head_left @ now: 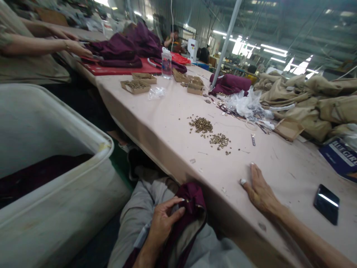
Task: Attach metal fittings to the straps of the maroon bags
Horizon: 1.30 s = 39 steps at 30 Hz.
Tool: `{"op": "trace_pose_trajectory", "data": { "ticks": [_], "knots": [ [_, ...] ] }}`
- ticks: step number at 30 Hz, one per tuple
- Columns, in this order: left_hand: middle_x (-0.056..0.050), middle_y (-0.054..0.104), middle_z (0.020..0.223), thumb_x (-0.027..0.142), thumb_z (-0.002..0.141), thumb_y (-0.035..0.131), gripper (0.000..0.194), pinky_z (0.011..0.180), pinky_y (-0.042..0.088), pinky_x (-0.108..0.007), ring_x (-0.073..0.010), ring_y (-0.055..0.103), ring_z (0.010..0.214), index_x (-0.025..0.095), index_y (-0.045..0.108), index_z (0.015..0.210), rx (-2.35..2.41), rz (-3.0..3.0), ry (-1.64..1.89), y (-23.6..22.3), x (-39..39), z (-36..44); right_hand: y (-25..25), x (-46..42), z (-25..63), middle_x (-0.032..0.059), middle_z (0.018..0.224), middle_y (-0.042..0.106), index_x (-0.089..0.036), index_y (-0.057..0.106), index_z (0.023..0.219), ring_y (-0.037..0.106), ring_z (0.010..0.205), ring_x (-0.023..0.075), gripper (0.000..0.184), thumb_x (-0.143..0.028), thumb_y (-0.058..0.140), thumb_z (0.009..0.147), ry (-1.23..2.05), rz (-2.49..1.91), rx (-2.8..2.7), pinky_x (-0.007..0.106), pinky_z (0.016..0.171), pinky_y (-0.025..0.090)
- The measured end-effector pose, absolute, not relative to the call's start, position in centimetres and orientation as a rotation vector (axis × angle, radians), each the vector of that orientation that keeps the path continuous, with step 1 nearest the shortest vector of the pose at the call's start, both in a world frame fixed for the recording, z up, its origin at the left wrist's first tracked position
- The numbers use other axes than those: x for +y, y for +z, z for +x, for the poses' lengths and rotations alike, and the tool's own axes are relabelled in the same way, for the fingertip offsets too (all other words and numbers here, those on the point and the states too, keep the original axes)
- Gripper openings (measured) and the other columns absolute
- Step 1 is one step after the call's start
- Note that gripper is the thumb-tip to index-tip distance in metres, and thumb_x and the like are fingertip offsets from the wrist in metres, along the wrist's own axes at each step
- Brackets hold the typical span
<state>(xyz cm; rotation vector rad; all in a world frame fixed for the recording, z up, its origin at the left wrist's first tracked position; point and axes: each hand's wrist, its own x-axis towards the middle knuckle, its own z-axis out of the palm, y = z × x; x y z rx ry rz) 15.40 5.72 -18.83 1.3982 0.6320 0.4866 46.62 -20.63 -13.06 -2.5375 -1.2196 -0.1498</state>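
Note:
A maroon garment (192,195) lies bunched over my lap, its pale lining showing along one edge. My left hand (164,219) pinches its fabric between thumb and forefinger. White wrapping covers a fingertip of my right hand (259,190), which rests on the pale tabletop (173,111) with thumb and fingers apart, holding nothing. Beyond that hand, small brass-coloured metal pieces form one pile (203,124) and a second, looser pile (219,140). A small dark strip (253,139) lies between the piles and the right side of the table.
A phone (327,204) lies to the right. Cardboard trays (135,86), a clear bottle (166,63) and crumpled plastic (245,104) stand farther back. Khaki garments (312,96) are heaped right. A large white bin (108,149) stands left. Another person's hands (75,46) work on maroon cloth (119,48).

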Motion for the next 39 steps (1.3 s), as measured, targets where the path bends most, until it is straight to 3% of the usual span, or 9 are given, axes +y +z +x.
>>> {"op": "trace_pose_trajectory", "data": {
  "ticks": [10, 13, 17, 21, 25, 28, 35, 39],
  "knots": [
    [-0.008, 0.077, 0.099, 0.043, 0.078, 0.082, 0.033, 0.096, 0.047, -0.035, -0.0263, 0.067, 0.099, 0.018, 0.082, 0.099, 0.529, 1.443, 0.565, -19.0, 4.3, 13.6, -14.0, -11.4, 54.5, 0.0269, 0.152, 0.047, -0.006, 0.04, 0.153, 0.045, 0.143, 0.0391, 0.069, -0.053, 0.037, 0.102, -0.358, -2.279, -1.291, 0.061, 0.119, 0.04],
    [-0.008, 0.077, 0.099, 0.044, 0.078, 0.082, 0.035, 0.095, 0.048, -0.036, -0.0267, 0.067, 0.099, 0.017, 0.081, 0.1, 0.523, 1.417, 0.574, -18.9, 4.0, 13.5, -12.1, -13.0, 55.3, 0.0254, 0.144, 0.055, -0.009, 0.048, 0.147, 0.053, 0.136, 0.0383, 0.064, -0.053, 0.038, 0.103, -0.393, -2.263, -1.24, 0.062, 0.115, 0.043],
    [-0.007, 0.077, 0.1, 0.042, 0.078, 0.082, 0.034, 0.098, 0.047, -0.035, -0.0266, 0.066, 0.102, 0.017, 0.081, 0.1, 0.532, 1.413, 0.59, -19.3, 4.3, 13.7, -9.8, -19.6, 52.2, 0.0173, 0.136, 0.063, -0.018, 0.059, 0.136, 0.062, 0.126, 0.0316, 0.047, -0.046, 0.045, 0.102, -0.412, -2.213, -1.32, 0.053, 0.111, 0.051],
    [-0.007, 0.077, 0.098, 0.041, 0.077, 0.083, 0.033, 0.094, 0.048, -0.034, -0.026, 0.066, 0.1, 0.018, 0.081, 0.1, 0.526, 1.389, 0.562, -19.6, 4.8, 14.0, -10.9, -25.8, 44.7, 0.0131, 0.158, 0.047, -0.025, 0.047, 0.152, 0.053, 0.139, 0.0315, 0.053, -0.041, 0.048, 0.102, -0.268, -2.355, -1.464, 0.052, 0.112, 0.052],
    [-0.007, 0.075, 0.093, 0.04, 0.077, 0.083, 0.033, 0.086, 0.048, -0.031, -0.0231, 0.064, 0.091, 0.015, 0.081, 0.098, 0.556, 1.33, 0.56, -18.2, 4.1, 13.9, -13.2, -28.2, 41.1, 0.0106, 0.173, 0.016, -0.026, 0.017, 0.167, 0.029, 0.155, 0.0378, 0.075, -0.046, 0.046, 0.101, -0.188, -2.508, -1.531, 0.064, 0.121, 0.038],
    [-0.007, 0.072, 0.087, 0.04, 0.074, 0.084, 0.037, 0.078, 0.048, -0.03, -0.0209, 0.061, 0.083, 0.012, 0.081, 0.098, 0.561, 1.261, 0.588, -17.1, 2.9, 13.5, -14.2, -28.0, 42.7, 0.0076, 0.175, 0.008, -0.025, 0.005, 0.168, 0.021, 0.158, 0.0389, 0.083, -0.052, 0.043, 0.1, -0.175, -2.513, -1.563, 0.067, 0.124, 0.031],
    [-0.004, 0.065, 0.079, 0.038, 0.067, 0.089, 0.035, 0.069, 0.042, -0.027, -0.016, 0.055, 0.074, 0.012, 0.078, 0.087, 0.588, 1.086, 0.738, -15.6, 0.9, 12.3, -16.1, -23.1, 50.3, 0.0105, 0.175, 0.008, -0.018, 0.017, 0.167, 0.02, 0.158, 0.0389, 0.078, -0.054, 0.035, 0.1, -0.127, -2.419, -1.648, 0.062, 0.127, 0.026],
    [-0.001, 0.061, 0.073, 0.038, 0.067, 0.087, 0.031, 0.065, 0.039, -0.025, -0.0137, 0.051, 0.069, 0.013, 0.076, 0.081, 0.571, 1.078, 0.793, -14.0, 0.2, 11.6, -15.9, -17.9, 53.8, 0.0183, 0.17, 0.024, -0.012, 0.03, 0.162, 0.03, 0.154, 0.0377, 0.074, -0.053, 0.036, 0.101, -0.171, -2.351, -1.614, 0.056, 0.126, 0.032]
  ]
}}
